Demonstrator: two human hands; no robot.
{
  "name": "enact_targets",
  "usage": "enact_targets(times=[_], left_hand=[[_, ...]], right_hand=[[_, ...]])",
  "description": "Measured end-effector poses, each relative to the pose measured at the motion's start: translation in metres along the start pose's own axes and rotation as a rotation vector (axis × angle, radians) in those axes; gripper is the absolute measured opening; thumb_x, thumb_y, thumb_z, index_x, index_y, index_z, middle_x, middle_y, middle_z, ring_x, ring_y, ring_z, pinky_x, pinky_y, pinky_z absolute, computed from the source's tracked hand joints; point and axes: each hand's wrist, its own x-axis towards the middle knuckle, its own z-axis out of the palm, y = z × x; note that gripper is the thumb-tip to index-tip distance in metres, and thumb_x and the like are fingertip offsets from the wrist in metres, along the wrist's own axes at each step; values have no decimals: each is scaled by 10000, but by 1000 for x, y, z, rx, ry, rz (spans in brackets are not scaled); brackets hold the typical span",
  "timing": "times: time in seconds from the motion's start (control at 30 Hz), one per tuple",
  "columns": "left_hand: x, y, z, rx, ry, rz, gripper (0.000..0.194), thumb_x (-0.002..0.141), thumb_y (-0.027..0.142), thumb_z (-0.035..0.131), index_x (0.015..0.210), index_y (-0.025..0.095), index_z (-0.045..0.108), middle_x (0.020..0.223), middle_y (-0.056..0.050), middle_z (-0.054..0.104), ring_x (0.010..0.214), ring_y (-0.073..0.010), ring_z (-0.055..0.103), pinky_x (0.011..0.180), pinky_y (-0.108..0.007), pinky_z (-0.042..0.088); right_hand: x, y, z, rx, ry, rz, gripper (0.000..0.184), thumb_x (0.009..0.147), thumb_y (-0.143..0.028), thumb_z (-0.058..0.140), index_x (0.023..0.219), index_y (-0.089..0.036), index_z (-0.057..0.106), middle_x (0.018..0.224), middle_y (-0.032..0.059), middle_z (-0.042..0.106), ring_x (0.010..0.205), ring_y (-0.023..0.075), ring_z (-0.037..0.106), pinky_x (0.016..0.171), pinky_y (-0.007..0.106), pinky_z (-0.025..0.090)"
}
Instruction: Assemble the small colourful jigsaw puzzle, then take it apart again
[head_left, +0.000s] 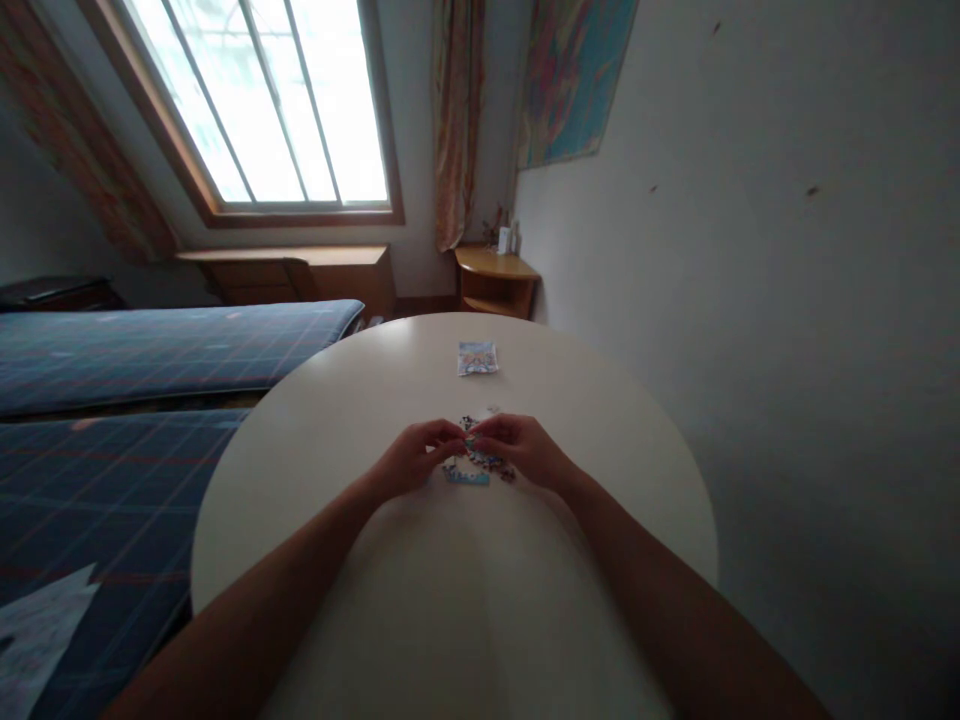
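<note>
My left hand [420, 455] and my right hand [521, 450] meet over the middle of the round table. Fingertips of both are pinched together around a small bluish-green puzzle piece [469, 441], mostly hidden by the fingers. Beneath and between the hands lie loose jigsaw puzzle pieces [491, 462], some dark, some pale. Nearer to me, a light blue strip of puzzle [467, 479] rests flat, seemingly several pieces joined in a row. Beyond the hands, a small packet or card with a printed picture [478, 358] lies on the tabletop.
The white round table [300, 460] stands close to the wall [787, 350] on the right. A bed with a plaid mattress [112, 480] is on the left, with papers [45, 630] on it. A desk [337, 258] and a corner shelf [495, 263] stand at the back.
</note>
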Motion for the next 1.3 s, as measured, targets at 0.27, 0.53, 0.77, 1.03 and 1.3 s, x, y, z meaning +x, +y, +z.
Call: enact_targets(times=[0.27, 0.53, 0.77, 1.03, 1.3], left_hand=[[-2, -2, -3, 60, -5, 56, 223, 884, 350, 583, 936, 161, 688, 876, -50, 721, 811, -157, 649, 735, -255, 504], [-2, -1, 0, 177, 91, 19, 231, 888, 366, 588, 965, 171, 687, 835, -36, 721, 749, -153, 644, 703, -255, 505], [2, -18, -7, 552, 43, 45, 200, 915, 312, 567, 967, 229, 742, 910, -47, 728, 880, -212, 615, 851, -341, 462], [-9, -2, -8, 526, -132, 241, 234, 797, 400, 731, 972, 247, 703, 1096, -53, 637, 1120, -244, 506, 1004, -385, 402], [-10, -3, -3, 495, -252, 205, 97, 831, 324, 703, 863, 233, 700, 1155, -55, 601, 1196, -256, 448, 1037, -418, 381]], right_hand=[[0, -6, 3, 35, -26, 33, 359, 707, -424, 781, 935, -154, 717, 872, 50, 747, 770, 145, 679, 748, 287, 528], [0, -5, 2, -221, 70, -42, 289, 811, -387, 689, 961, -143, 721, 846, 67, 742, 722, 157, 672, 672, 272, 516], [-1, -4, -1, -752, 165, -156, 257, 863, -188, 622, 1107, -200, 705, 1007, 66, 726, 755, 154, 668, 762, 297, 522], [-9, -14, -7, -1000, 59, -245, 106, 806, -300, 727, 860, -209, 732, 1047, 85, 654, 1041, 237, 569, 955, 403, 427], [-16, -15, -8, -1036, -134, -165, 253, 715, -386, 800, 925, -266, 728, 1222, 69, 585, 1171, 285, 466, 1011, 478, 345]])
